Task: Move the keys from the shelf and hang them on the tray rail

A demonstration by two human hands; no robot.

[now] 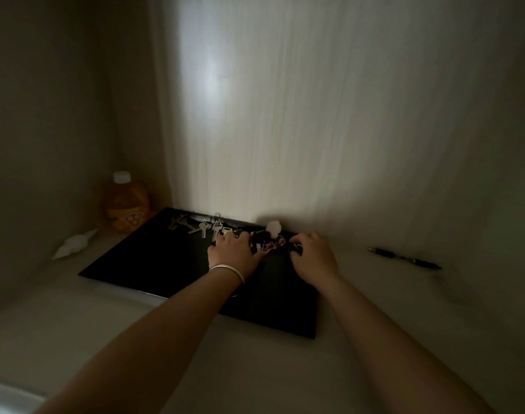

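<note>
Several keys (209, 228) on black tray (153, 264) | both hands' fingers curled, grip unclear

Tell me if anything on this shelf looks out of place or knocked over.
Nothing looks spilled or damaged. A white object lies on its side left of the black tray, and a pen lies loose on the right. The orange bottle stands upright.

Left hand (235, 252): palm down, forearm extended, fingers (222, 238) curled. Right hand (313, 256): palm down alongside, fingers bent, apart from the left.
</note>
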